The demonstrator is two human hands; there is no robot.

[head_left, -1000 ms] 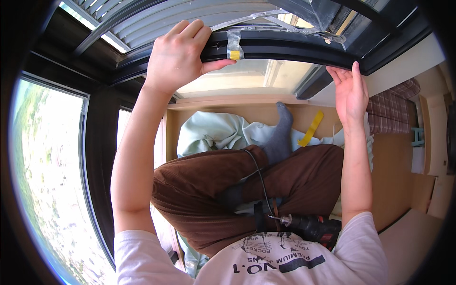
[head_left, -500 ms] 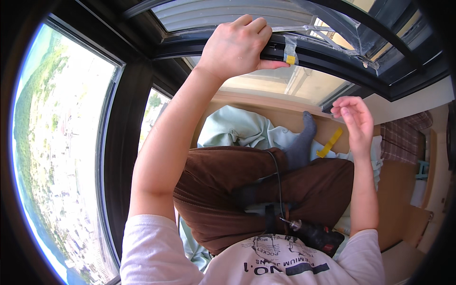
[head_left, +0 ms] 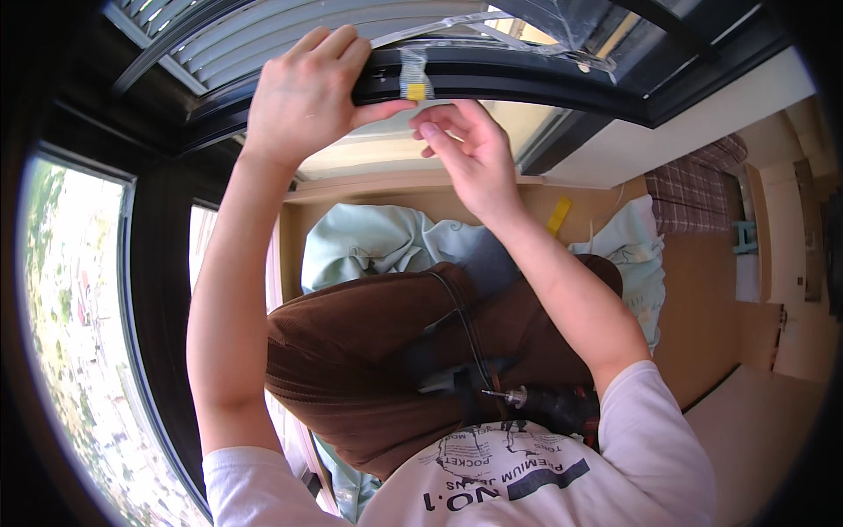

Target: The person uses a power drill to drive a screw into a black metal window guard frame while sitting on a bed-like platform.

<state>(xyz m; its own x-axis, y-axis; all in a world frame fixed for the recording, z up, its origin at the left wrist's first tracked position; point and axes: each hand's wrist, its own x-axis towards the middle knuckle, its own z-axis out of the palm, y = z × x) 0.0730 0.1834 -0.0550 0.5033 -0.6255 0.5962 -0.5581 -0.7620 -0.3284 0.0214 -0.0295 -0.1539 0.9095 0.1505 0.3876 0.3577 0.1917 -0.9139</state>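
My left hand (head_left: 307, 101) is wrapped over the black window frame (head_left: 527, 88), its thumb stretched along the lower edge toward a clear strip of tape (head_left: 413, 63). That strip lies across the frame and ends in a yellow tab (head_left: 416, 91). Just below the tab is my right hand (head_left: 474, 154), fingers curled and thumb drawn in close to the index finger. Whether anything small sits between those fingertips is too fine to make out.
On my lap rests a dark power tool (head_left: 562, 411) with a metal chuck and thin bit, near a black cable (head_left: 465, 325). A yellow strip (head_left: 558, 215) and pale green cloth (head_left: 369, 237) lie beyond my legs. Window glass (head_left: 79, 307) is at the left.
My right hand has moved left and up, from apart at the right to just beneath the yellow tab. The view has shifted rightward; my left hand stays on the frame.
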